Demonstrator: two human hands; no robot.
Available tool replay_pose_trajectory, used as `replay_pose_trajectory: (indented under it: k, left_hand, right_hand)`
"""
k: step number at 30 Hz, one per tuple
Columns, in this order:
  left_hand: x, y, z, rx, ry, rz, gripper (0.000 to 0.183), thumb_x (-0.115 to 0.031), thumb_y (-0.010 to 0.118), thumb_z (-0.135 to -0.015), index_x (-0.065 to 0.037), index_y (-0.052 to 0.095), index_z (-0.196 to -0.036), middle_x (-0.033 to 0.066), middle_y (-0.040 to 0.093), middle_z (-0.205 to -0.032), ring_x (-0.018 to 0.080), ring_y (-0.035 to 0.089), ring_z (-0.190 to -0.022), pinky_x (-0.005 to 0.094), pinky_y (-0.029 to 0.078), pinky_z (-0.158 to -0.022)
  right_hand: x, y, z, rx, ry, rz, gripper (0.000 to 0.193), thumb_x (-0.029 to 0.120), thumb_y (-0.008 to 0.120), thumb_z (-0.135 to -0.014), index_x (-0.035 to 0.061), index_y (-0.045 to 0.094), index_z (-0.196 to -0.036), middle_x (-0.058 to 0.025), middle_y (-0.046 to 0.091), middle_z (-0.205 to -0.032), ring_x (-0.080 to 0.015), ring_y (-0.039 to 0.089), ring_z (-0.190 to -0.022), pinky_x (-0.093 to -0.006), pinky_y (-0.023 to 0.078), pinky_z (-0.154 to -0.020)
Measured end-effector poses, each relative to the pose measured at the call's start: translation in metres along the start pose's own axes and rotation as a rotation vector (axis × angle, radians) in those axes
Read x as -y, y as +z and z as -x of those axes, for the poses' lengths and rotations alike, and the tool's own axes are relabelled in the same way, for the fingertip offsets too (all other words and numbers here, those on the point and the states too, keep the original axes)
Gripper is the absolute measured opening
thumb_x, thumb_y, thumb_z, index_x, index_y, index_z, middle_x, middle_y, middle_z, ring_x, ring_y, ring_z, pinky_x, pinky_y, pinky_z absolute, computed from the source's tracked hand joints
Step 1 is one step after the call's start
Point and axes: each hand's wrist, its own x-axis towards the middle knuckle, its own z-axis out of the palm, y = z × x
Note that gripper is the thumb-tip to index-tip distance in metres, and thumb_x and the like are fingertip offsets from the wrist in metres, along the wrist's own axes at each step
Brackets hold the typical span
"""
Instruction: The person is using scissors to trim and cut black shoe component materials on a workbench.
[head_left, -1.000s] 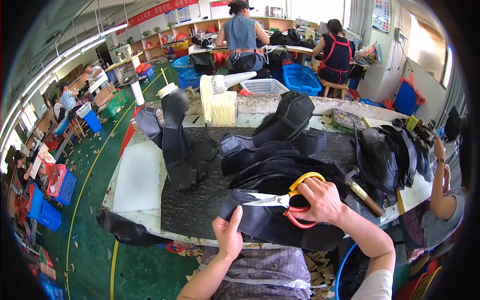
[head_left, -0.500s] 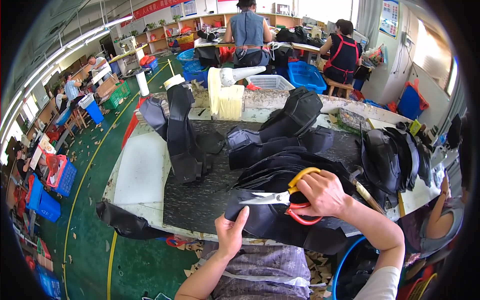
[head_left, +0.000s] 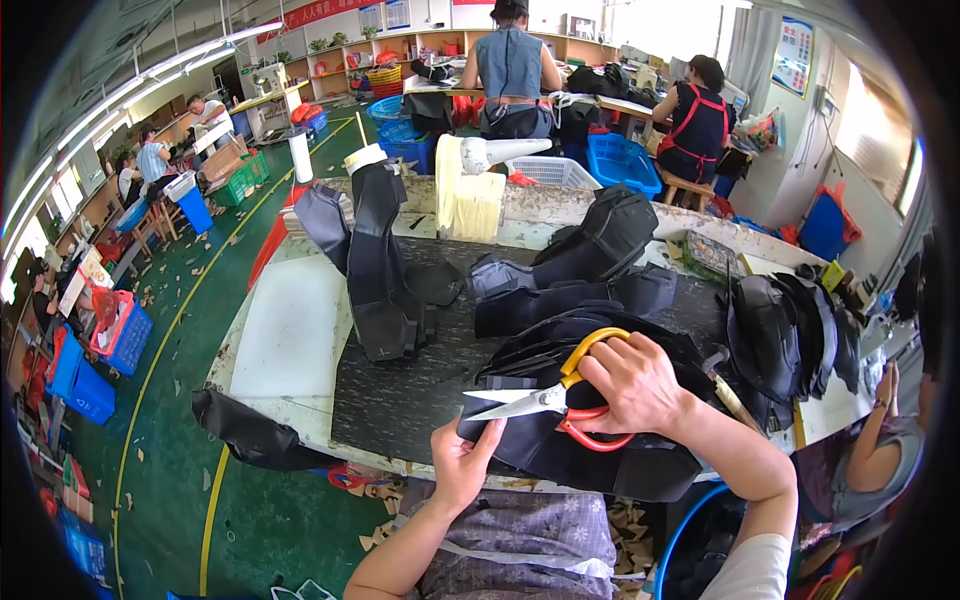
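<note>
My right hand (head_left: 637,388) grips a pair of scissors (head_left: 530,403) with one yellow and one red handle loop. The blades point left and stand a little apart at the edge of a black sheet-material piece (head_left: 528,442). My left hand (head_left: 462,465) pinches that piece's left end between thumb and fingers, just below the blade tips. To the right, the piece runs on beneath my right hand along the table's near edge. Directly behind the scissors lies a fanned stack of similar black pieces (head_left: 560,335).
A hammer with a wooden handle (head_left: 735,405) lies right of my right hand. More black pieces (head_left: 380,280) stand at the back left, beside a white board (head_left: 287,330). A blue-rimmed bin (head_left: 678,535) is by my right elbow. Other people work at benches beyond.
The scissor blades have opened from nearly closed. The whole view has shifted slightly; my left hand keeps its pinch on the black piece.
</note>
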Motion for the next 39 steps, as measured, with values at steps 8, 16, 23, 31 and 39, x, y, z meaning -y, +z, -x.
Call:
replay_pose_trajectory:
  k: [8,16,23,31,39]
  left_hand:
    - [0.0,0.0,0.007,0.042,0.043,0.037,0.014,-0.002,0.061,-0.09,0.006,0.063,-0.102,-0.0018,0.061,-0.08,0.0008,0.046,-0.066,0.0172,0.038,-0.057]
    - [-0.003,0.01,0.003,0.002,0.118,0.065,0.054,0.002,0.059,-0.089,0.006,0.036,-0.138,0.0118,0.048,-0.138,0.0088,0.057,-0.099,0.0224,0.047,-0.084]
    - [0.003,-0.007,0.009,0.129,-0.044,0.054,0.028,0.0,0.062,-0.089,0.006,0.056,-0.115,0.0043,0.063,-0.104,0.0041,0.056,-0.084,0.0183,0.045,-0.073]
    - [0.027,0.005,0.016,-0.095,0.006,0.032,0.015,0.0,0.064,-0.085,0.002,0.061,-0.1,0.0082,0.059,-0.106,0.011,0.055,-0.092,0.0235,0.043,-0.083]
    - [0.01,0.025,-0.001,0.108,0.112,-0.019,0.016,-0.002,0.061,-0.087,0.002,0.061,-0.103,0.0112,0.06,-0.112,0.0173,0.056,-0.102,0.0281,0.041,-0.091]
  right_hand:
    - [-0.007,-0.015,0.009,0.023,0.0,0.02,0.042,0.045,0.073,-0.066,0.0094,0.054,-0.079,-0.0016,0.049,-0.068,-0.0179,0.054,-0.061,-0.0308,0.039,-0.056]
    - [-0.008,-0.028,0.001,0.061,-0.011,0.027,0.041,0.042,0.073,-0.064,0.0101,0.054,-0.08,-0.0012,0.049,-0.067,-0.0173,0.055,-0.062,-0.0305,0.04,-0.056]
    - [-0.002,-0.006,0.005,-0.007,0.319,-0.356,0.049,0.041,0.08,-0.069,0.0024,0.056,-0.085,-0.0102,0.064,-0.078,-0.027,0.063,-0.06,-0.035,0.049,-0.054]
    - [-0.014,0.037,0.006,0.102,0.539,-0.319,0.032,0.028,0.072,-0.079,0.0066,0.056,-0.097,-0.0156,0.064,-0.079,-0.0332,0.064,-0.073,-0.0404,0.05,-0.062]
    - [0.003,0.043,0.017,0.167,0.691,-0.813,0.048,0.036,0.081,-0.069,0.0044,0.057,-0.096,-0.0149,0.063,-0.073,-0.0331,0.064,-0.068,-0.0394,0.049,-0.061]
